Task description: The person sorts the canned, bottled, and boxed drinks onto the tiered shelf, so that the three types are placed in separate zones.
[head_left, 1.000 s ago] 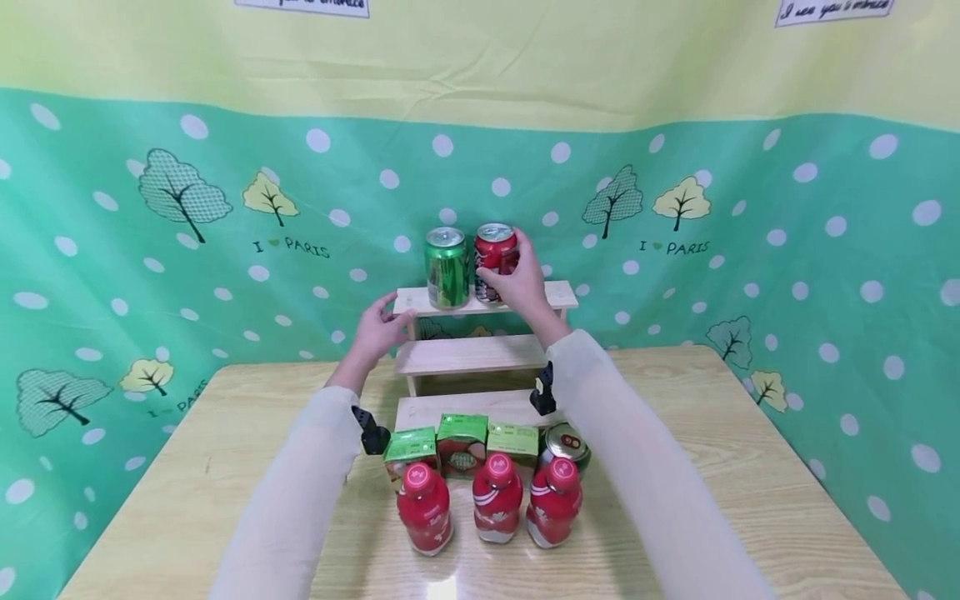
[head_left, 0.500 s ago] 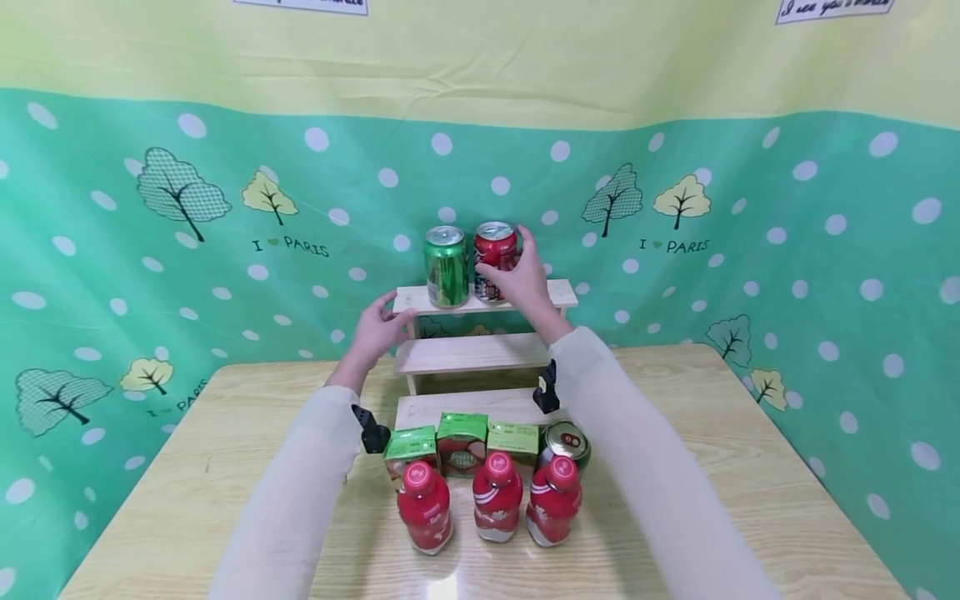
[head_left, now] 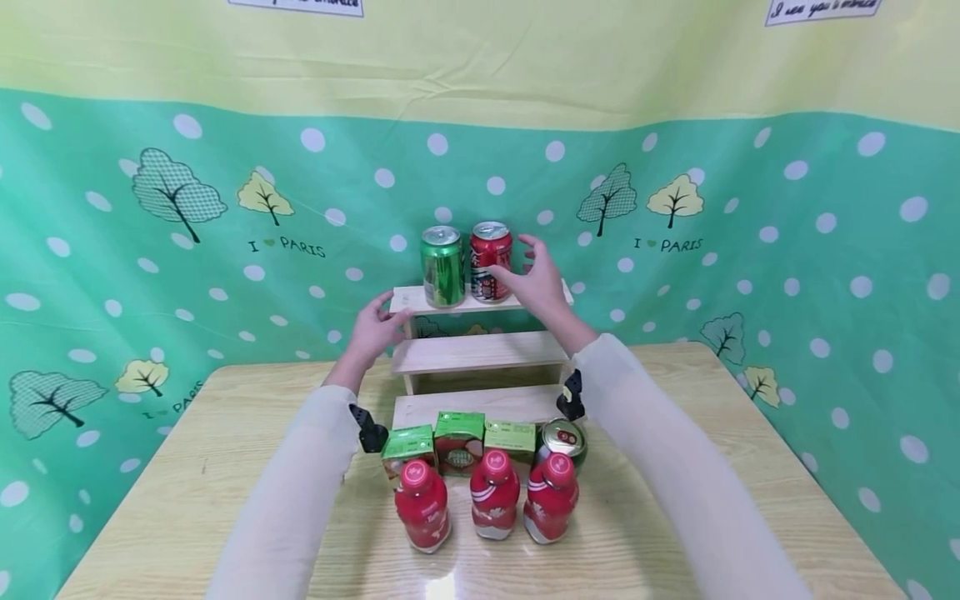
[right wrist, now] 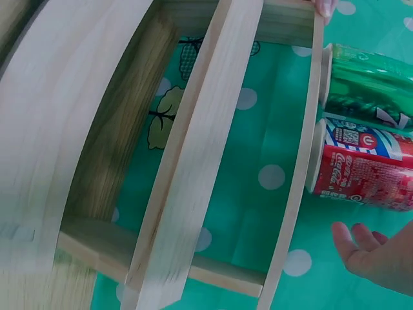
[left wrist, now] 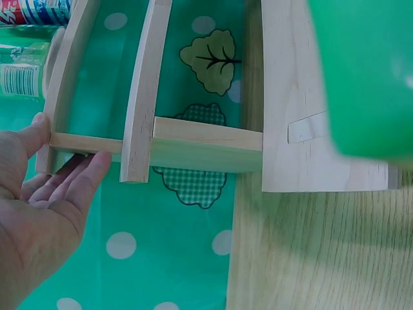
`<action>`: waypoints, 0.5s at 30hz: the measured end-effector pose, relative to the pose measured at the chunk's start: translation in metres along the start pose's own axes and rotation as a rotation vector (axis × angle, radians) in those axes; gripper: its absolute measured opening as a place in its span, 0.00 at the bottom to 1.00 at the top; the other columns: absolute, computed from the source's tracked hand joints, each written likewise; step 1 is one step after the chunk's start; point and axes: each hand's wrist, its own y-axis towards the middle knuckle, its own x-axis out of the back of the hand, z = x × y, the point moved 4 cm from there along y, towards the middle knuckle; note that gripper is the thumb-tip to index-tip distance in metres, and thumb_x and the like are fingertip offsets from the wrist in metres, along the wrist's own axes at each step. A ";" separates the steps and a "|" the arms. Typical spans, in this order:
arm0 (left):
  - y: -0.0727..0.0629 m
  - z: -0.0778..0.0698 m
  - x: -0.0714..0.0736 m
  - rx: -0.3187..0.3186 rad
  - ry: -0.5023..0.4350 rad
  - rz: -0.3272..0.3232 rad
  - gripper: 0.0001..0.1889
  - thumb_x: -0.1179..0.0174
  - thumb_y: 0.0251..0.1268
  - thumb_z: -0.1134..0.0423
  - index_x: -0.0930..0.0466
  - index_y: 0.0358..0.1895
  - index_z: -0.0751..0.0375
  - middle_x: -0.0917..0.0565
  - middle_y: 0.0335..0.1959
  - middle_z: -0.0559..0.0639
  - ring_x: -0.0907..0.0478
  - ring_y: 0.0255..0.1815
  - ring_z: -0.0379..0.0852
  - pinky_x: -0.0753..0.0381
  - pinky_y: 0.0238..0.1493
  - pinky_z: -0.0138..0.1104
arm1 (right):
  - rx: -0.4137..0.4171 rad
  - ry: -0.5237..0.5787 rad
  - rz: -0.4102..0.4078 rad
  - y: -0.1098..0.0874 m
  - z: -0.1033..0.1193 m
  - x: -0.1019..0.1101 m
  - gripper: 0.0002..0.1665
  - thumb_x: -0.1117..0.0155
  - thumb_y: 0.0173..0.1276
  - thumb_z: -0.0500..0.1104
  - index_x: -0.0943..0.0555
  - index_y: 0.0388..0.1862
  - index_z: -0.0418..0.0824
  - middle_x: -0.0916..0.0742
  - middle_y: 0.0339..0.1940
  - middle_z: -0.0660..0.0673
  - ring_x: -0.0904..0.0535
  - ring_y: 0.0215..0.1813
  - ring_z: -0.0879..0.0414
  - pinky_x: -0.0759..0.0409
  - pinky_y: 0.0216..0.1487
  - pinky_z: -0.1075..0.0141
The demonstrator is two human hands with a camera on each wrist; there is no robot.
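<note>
A three-tier wooden shelf (head_left: 472, 353) stands at the back of the table. On its top board, a green can (head_left: 443, 268) and a red Coca-Cola can (head_left: 491, 262) stand upright side by side. My left hand (head_left: 375, 327) grips the left end of that board; in the left wrist view its thumb lies at the board's edge and its fingers curl around the side post (left wrist: 87, 142). My right hand (head_left: 542, 287) is just right of the red can, thumb and fingers spread, holding nothing. The right wrist view shows a gap between these fingertips (right wrist: 342, 234) and the red can.
In front of the shelf stand several small green-topped boxes (head_left: 460, 442) in a row, with another can (head_left: 562, 440) at their right end. Three red bottles (head_left: 495, 497) stand nearer on the table (head_left: 247, 467). A patterned cloth (head_left: 300, 192) hangs behind.
My right hand has let go of the red can and drawn away to the right. The can stays on the top board. My left hand keeps its grip on the shelf.
</note>
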 end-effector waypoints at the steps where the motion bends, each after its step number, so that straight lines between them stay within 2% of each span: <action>1: 0.000 0.000 0.000 0.001 -0.002 0.000 0.38 0.46 0.68 0.55 0.57 0.75 0.53 0.40 0.70 0.65 0.32 0.65 0.60 0.22 0.59 0.44 | 0.005 -0.002 0.005 -0.002 0.000 0.001 0.44 0.33 0.60 0.55 0.43 0.71 0.50 0.33 0.68 0.40 0.34 0.68 0.44 0.26 0.64 0.52; 9: 0.000 0.001 0.000 0.002 0.001 -0.001 0.38 0.46 0.69 0.55 0.57 0.75 0.53 0.40 0.71 0.66 0.32 0.65 0.60 0.23 0.60 0.44 | 0.043 0.032 0.046 -0.018 -0.007 0.009 0.43 0.33 0.61 0.50 0.42 0.71 0.47 0.32 0.67 0.36 0.33 0.66 0.40 0.26 0.62 0.49; 15: -0.001 -0.001 0.000 0.009 0.002 -0.002 0.38 0.46 0.68 0.54 0.57 0.75 0.53 0.41 0.71 0.65 0.33 0.66 0.60 0.23 0.60 0.44 | 0.072 0.004 0.090 -0.033 -0.012 0.016 0.41 0.33 0.61 0.50 0.40 0.69 0.45 0.30 0.64 0.38 0.31 0.63 0.42 0.25 0.61 0.51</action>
